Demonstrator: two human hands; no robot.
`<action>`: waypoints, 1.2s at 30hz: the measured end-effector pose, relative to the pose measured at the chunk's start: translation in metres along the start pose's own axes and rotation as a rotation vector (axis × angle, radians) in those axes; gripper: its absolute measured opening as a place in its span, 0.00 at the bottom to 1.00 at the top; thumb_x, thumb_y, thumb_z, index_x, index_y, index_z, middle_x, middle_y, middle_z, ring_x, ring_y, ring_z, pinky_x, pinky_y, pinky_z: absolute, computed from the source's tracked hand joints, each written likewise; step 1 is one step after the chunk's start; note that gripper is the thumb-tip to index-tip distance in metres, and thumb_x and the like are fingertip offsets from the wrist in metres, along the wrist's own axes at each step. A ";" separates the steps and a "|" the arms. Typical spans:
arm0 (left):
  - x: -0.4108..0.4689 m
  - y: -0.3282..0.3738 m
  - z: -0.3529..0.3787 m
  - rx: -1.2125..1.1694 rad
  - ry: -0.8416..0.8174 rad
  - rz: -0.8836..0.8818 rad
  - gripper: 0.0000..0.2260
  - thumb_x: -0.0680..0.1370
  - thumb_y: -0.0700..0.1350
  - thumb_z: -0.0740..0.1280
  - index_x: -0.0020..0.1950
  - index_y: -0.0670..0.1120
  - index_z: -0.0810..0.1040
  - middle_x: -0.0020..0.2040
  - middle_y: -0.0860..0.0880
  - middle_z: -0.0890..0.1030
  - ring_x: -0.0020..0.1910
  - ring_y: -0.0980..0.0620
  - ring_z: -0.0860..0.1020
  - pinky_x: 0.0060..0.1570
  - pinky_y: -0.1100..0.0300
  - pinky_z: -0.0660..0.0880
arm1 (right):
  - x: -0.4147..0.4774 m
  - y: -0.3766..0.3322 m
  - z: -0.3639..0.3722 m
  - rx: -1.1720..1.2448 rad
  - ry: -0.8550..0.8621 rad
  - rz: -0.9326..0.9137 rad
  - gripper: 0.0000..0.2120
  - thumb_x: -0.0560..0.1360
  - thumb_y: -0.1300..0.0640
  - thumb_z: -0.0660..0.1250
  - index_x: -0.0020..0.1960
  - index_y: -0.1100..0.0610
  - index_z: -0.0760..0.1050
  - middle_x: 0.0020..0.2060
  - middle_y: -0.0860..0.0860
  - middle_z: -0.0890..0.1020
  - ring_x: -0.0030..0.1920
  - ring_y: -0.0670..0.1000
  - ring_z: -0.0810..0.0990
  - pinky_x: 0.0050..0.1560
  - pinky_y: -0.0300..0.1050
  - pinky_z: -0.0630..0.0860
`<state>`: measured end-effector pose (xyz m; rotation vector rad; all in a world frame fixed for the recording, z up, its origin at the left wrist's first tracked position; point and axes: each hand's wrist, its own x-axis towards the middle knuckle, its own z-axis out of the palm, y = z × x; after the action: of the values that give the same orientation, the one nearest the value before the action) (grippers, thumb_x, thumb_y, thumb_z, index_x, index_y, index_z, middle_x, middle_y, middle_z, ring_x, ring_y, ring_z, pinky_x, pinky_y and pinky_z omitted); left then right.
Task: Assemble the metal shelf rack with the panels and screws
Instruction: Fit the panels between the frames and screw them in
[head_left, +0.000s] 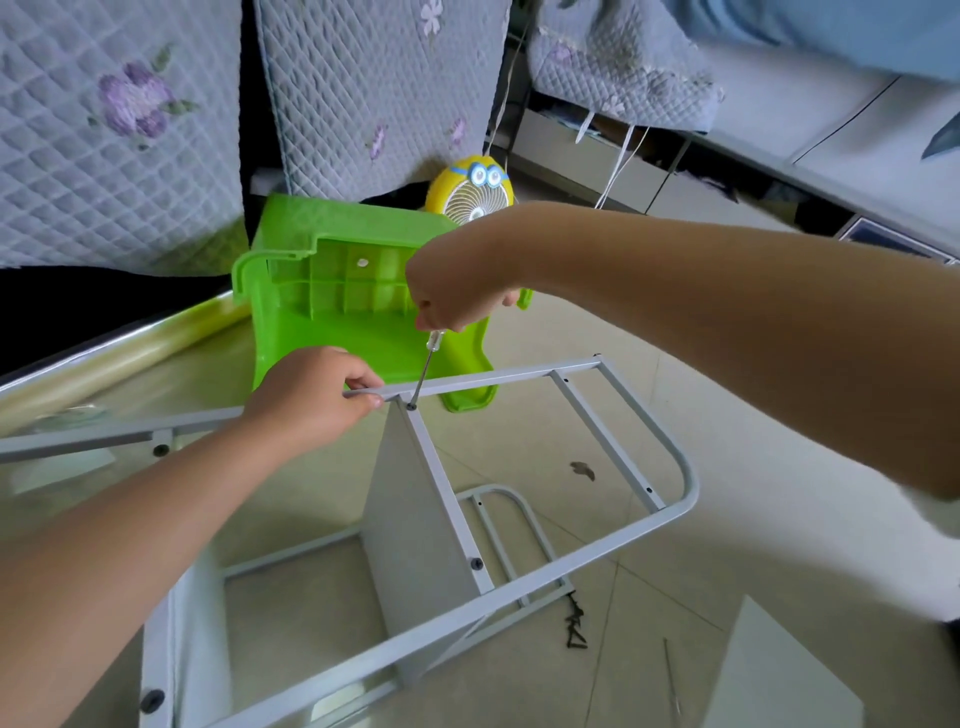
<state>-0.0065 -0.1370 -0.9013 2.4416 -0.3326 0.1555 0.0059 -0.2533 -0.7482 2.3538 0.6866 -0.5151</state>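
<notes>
My right hand (457, 296) is curled round the screwdriver (427, 364), whose tip sits in a screw (411, 406) on the rail of the side frame (519, 375). My left hand (311, 400) pinches that rail just beside the joint, above the upright panel (410, 519). I judge this to be the fastening step. The next move calls for steady pressure while turning. More spare screws (576, 626) lie on the floor (649, 415).

You have open floor (769, 530) right of the rack frame (493, 375). Ahead, the green stool (332, 291) stands just behind it; the glass table (156, 374) crowds your left; the upright panel (410, 519) divides the frame's inside; loose screws (576, 626) lie nearby.
</notes>
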 end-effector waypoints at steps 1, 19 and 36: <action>0.000 0.000 0.000 0.003 -0.001 -0.002 0.08 0.73 0.42 0.70 0.51 0.45 0.83 0.45 0.47 0.80 0.39 0.53 0.71 0.31 0.71 0.60 | 0.002 0.001 0.000 0.076 -0.029 0.035 0.18 0.80 0.56 0.53 0.34 0.60 0.70 0.28 0.55 0.71 0.23 0.52 0.72 0.18 0.32 0.65; -0.004 0.007 -0.010 -0.008 -0.054 -0.023 0.08 0.74 0.42 0.69 0.52 0.44 0.82 0.49 0.45 0.82 0.47 0.47 0.78 0.41 0.62 0.68 | -0.029 0.015 0.045 0.494 0.107 0.229 0.19 0.81 0.57 0.51 0.46 0.65 0.77 0.26 0.52 0.69 0.14 0.44 0.68 0.28 0.37 0.66; -0.018 0.145 0.089 0.061 -0.166 0.383 0.24 0.71 0.53 0.58 0.58 0.40 0.79 0.53 0.39 0.79 0.55 0.40 0.74 0.57 0.53 0.69 | -0.113 0.057 0.318 1.227 0.711 0.931 0.11 0.80 0.60 0.54 0.56 0.62 0.72 0.39 0.54 0.74 0.43 0.59 0.75 0.42 0.46 0.69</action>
<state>-0.0613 -0.2982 -0.8864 2.4317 -0.8809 0.1294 -0.1090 -0.5400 -0.8962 3.5832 -0.7823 0.5364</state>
